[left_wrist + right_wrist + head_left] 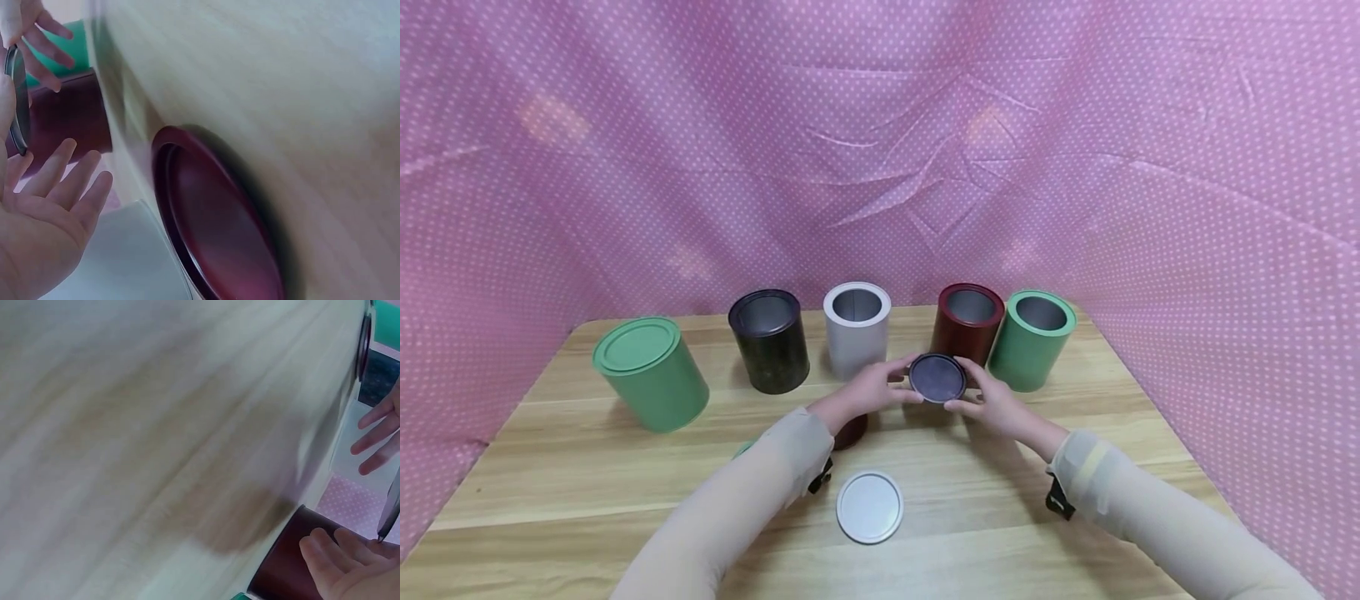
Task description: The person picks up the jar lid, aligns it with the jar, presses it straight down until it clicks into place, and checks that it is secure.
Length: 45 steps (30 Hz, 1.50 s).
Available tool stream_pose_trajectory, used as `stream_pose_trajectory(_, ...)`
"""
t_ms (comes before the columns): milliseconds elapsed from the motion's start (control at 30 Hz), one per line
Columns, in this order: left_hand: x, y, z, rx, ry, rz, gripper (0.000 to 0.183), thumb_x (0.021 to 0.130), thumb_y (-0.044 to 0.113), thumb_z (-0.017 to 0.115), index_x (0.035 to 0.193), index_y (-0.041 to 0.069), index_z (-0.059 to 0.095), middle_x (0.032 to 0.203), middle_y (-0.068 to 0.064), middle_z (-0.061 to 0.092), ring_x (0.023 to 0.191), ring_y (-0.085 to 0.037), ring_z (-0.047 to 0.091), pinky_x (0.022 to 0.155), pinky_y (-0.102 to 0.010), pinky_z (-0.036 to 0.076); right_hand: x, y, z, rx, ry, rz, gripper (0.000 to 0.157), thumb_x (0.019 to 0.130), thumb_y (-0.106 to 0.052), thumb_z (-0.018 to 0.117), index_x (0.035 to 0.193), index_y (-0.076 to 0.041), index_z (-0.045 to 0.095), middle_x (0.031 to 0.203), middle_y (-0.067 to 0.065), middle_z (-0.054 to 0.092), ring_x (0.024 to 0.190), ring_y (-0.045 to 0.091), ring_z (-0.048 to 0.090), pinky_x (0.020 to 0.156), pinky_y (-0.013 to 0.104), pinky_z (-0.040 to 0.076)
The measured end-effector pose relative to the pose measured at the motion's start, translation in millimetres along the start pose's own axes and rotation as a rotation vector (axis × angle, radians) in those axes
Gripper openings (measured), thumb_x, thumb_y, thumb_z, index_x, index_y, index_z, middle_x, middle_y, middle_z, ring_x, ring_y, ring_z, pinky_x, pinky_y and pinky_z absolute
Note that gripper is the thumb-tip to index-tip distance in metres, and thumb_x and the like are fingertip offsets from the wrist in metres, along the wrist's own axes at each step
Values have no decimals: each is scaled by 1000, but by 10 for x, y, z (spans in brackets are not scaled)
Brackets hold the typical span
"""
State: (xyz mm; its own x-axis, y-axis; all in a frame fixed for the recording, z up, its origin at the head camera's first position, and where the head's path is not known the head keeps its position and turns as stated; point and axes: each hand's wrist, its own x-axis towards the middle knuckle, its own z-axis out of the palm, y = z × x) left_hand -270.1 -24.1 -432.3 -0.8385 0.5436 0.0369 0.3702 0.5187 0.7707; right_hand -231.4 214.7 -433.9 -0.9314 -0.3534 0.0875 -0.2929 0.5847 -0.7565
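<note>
Both hands hold a round black lid [937,378] by its rim, raised above the table. My left hand [877,390] grips its left edge between thumb and index finger, the other fingers spread in the left wrist view. My right hand [996,406] grips the opposite edge. Just behind the lid stands an open dark red can [962,333], partly covered by lid and hand. An open white can [856,346] is behind my left hand. A dark red lid [219,219] lies on the table under my left forearm, mostly hidden in the head view.
A white lid [870,507] lies near the front. An open green can [1030,354] stands beside the red one; an open black can [772,354] and a lidded green can [655,379] stand at left. A green edge [743,449] peeks past my left sleeve. Pink dotted cloth [880,167] surrounds the table.
</note>
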Motion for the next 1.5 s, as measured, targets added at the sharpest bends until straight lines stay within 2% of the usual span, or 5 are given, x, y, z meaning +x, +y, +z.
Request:
stream_pose_trajectory(333,-59,85,-140,-21,33,14,73,85,24,75,148,14,40,142,-15,52,122,-33,58,105,-40,46,59,-87,-13,-24,46,-44,71,86,-21,74,145,-4,37,131,24,57,113,39,60,95,53,50)
stream_pose_trajectory(800,-164,202,-323,-148,75,21,74,86,18,74,150,11,37,144,-14,50,127,-31,54,105,-48,44,170,-307,-79,97,60,-132,73,84,-11,75,146,-4,37,143,22,47,123,40,55,102,50,46)
stream_pose_trajectory(1033,-247,273,-462,-137,104,24,75,87,17,73,151,12,34,143,-14,52,126,-30,55,105,-47,44,226,-460,-100,67,59,-131,73,85,-17,75,147,-9,38,144,17,47,129,37,50,106,50,42)
stream_pose_trajectory(1267,-332,337,-624,-110,115,-23,77,86,23,73,152,23,33,137,-11,58,126,-27,55,107,-45,43,315,-611,-121,44,49,-172,71,85,-18,76,145,-9,40,143,14,49,131,34,49,109,48,41)
stream_pose_trajectory(1500,-414,386,-765,-72,125,-50,78,87,26,72,153,20,31,134,-13,60,127,-27,55,107,-44,43,400,-733,-122,-1,38,-226,70,84,-21,76,145,-12,42,142,11,50,131,28,48,110,50,38)
